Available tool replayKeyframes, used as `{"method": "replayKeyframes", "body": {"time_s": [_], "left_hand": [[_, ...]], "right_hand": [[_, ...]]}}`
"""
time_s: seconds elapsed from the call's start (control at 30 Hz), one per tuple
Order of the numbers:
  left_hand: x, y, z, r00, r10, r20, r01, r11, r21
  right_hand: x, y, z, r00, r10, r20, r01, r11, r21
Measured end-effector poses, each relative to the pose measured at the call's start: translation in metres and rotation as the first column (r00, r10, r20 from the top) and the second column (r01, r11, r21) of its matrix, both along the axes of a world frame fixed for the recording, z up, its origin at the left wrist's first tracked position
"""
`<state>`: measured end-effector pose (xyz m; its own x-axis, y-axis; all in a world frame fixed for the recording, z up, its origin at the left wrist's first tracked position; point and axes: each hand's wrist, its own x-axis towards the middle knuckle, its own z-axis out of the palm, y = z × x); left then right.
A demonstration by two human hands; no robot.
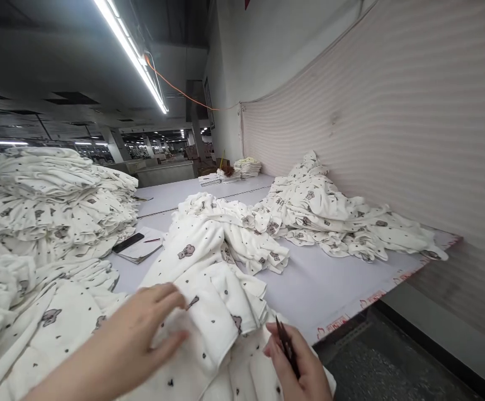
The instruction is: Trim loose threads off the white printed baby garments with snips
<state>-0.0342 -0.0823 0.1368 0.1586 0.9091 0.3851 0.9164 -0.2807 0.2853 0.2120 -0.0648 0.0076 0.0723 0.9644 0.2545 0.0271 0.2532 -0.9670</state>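
Note:
White fleecy garments (213, 289) printed with small dark marks and grey-brown bears lie heaped in front of me. Over the near part of this heap is my left hand (142, 328), slightly blurred, its thumb apart from its curved fingers and nothing visible between them. Whether its fingertips touch the fabric I cannot tell. At the heap's right side, my right hand (299, 365) is closed around dark thread snips (286, 346), with the pointed blades sticking up past the fingers. The lower part of the snips is hidden in the palm.
Tall stacks of the same printed fabric (54, 206) rise on the left. A phone (128, 243) lies on a notebook (142, 253) with a pen. Another garment pile (321, 206) is by the striped curtain (376, 106). The table edge (368, 301) runs along the right; folded pieces (247, 167) sit farther back.

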Motion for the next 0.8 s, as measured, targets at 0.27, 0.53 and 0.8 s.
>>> {"method": "replayKeyframes", "body": {"time_s": [0.27,0.53,0.8], "left_hand": [[0.053,0.02,-0.03,0.974,-0.156,0.161,0.197,0.938,-0.284],[0.0,0.004,-0.037,0.705,-0.103,0.701,0.33,0.924,-0.195],[0.022,0.003,-0.04,0.982,-0.183,-0.055,0.184,0.982,0.028]], "right_hand": [[-0.021,0.024,0.01,0.964,0.084,0.251,-0.103,0.993,0.061],[-0.015,0.035,0.018,0.96,-0.088,0.265,0.038,0.981,0.189],[-0.037,0.02,0.036,0.974,0.052,0.219,-0.111,0.957,0.267]]}}
